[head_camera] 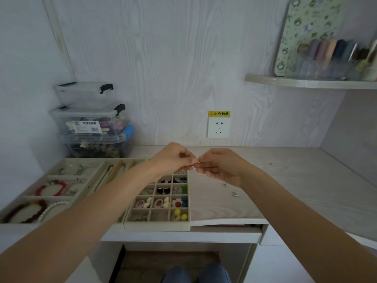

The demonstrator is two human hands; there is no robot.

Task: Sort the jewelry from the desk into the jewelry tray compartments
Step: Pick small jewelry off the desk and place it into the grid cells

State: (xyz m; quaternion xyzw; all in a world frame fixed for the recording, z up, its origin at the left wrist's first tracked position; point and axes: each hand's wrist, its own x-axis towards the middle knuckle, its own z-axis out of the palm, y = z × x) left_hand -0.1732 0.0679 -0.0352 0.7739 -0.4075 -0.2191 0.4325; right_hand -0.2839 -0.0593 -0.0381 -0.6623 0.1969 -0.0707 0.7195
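My left hand (175,158) and right hand (219,166) together pinch a tiny gold-coloured jewelry piece (198,161) above the pale woodgrain counter (285,180), beside the beige compartmented jewelry tray (157,225).

jewelry tray (157,226) on desk (285,180), left side; storage boxes (91,119) stacked behind it; two loose pieces (230,189) right of tray; socket (218,127) on wall behind.
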